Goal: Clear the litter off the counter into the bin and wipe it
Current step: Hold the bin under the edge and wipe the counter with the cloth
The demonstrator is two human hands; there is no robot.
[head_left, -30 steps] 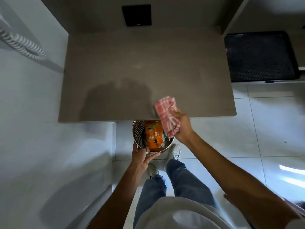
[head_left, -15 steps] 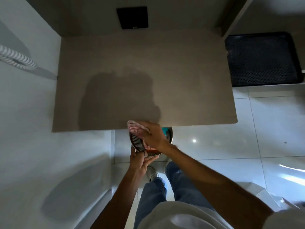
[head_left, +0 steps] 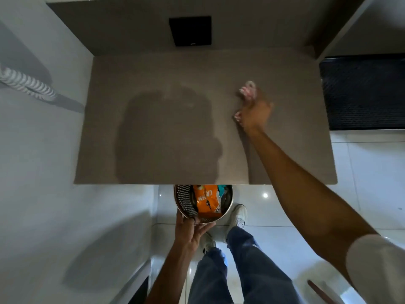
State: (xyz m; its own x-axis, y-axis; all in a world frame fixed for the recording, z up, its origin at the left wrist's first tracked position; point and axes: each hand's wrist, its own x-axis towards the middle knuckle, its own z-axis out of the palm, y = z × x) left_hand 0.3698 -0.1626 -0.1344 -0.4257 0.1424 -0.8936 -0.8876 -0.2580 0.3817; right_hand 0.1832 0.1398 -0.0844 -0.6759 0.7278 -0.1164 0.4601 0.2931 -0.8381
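Surroundings in my view: wall fittings, floor, footwear.

A black square panel [head_left: 190, 31] is set in the grey back wall directly ahead of me. To my right, a black textured mat [head_left: 363, 93] lies flat on a lower surface, well apart from the panel. At my left edge, a white striped corrugated hose [head_left: 26, 85] runs diagonally along the pale wall [head_left: 43, 150] and casts a dark shadow on it. Below me, glossy white floor tiles [head_left: 361, 183] show bright light reflections. My blue jeans [head_left: 245, 270] and white shoes [head_left: 238, 216] stand on these tiles, one shoe ahead of the other.
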